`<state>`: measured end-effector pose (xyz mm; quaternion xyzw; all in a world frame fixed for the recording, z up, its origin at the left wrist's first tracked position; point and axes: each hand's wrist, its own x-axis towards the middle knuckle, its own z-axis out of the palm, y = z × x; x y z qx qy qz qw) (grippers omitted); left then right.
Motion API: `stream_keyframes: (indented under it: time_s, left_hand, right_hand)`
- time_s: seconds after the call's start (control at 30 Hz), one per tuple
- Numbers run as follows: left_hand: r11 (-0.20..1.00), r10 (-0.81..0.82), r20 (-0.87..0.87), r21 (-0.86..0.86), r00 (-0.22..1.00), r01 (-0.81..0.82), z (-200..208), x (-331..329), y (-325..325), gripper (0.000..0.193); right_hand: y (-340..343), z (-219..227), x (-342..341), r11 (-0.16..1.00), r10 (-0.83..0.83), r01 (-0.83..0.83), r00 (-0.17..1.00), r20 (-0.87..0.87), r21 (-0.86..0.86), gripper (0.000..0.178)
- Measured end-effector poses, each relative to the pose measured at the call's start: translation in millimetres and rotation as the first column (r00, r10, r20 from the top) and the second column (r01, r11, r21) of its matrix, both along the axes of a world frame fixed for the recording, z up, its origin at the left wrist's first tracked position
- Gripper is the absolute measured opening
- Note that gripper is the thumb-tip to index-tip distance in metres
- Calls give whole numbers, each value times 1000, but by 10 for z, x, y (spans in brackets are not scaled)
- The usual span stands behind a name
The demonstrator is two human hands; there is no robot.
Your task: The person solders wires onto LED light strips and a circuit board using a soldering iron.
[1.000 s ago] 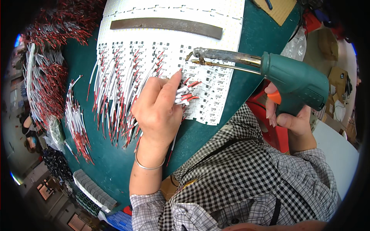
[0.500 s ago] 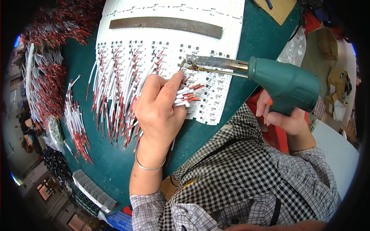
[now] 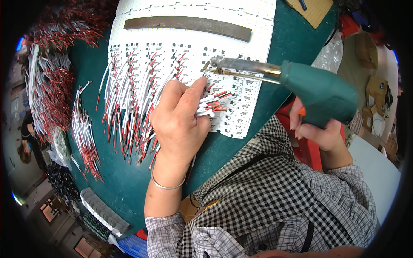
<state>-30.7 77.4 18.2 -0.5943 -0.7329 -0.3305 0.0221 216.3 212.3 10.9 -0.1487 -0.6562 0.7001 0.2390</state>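
My left hand (image 3: 180, 120) is closed on a small bunch of white wires (image 3: 210, 104) with red and black ends. Its index fingertip presses near the solder pads of a white circuit board panel (image 3: 234, 124). In my right hand (image 3: 318, 131) is a green soldering gun (image 3: 320, 88) with an orange trigger, held by its grip. The gun's metal tip and thin feed tube end just above that index fingertip, over the board. Rows of red-and-white wires (image 3: 133, 103) stand attached to the board's left part and hang over its near edge.
A brown metal bar (image 3: 189, 27) lies across the panel. On the green table (image 3: 112, 189) are a small wire bundle (image 3: 84, 133) and large wire heaps (image 3: 49, 90) at the left. Cardboard (image 3: 312, 10) lies at the far right corner. A person (image 3: 30, 144) is at the far left.
The board with its bar has shifted slightly right and up. The gun's tip has lifted a little, and its body has tilted. My left hand has moved slightly right with its wires.
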Motion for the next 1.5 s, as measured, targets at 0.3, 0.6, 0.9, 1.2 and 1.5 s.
stream_keyframes:
  time_s: [0.3, 0.6, 0.9, 1.2, 1.5]
  left_hand:
    - [1000, 8, -37, -7, 999, -8, -24, -10, -4, 51]
    - [1000, -10, 229, -9, 973, 13, -51, -28, 38, 55]
    - [998, -58, 77, 35, 995, 56, -104, -23, 24, 51]
    - [997, -52, 21, 52, 998, 51, -103, -18, 37, 50]
    - [996, -59, 22, 68, 998, 57, -110, -14, 45, 50]
  right_hand:
    - [47, 98, 109, 981, -33, 32, 999, -4, -192, 56]
    - [-25, 132, 213, 968, -73, 76, 997, 20, -240, 46]
    - [-80, 83, 165, 973, 44, -20, 994, 100, -229, 11]
    - [-150, 16, 194, 1000, 26, -24, 993, 117, -14, 42]
    - [-89, 4, 144, 979, 75, -90, 993, 86, 182, 31]
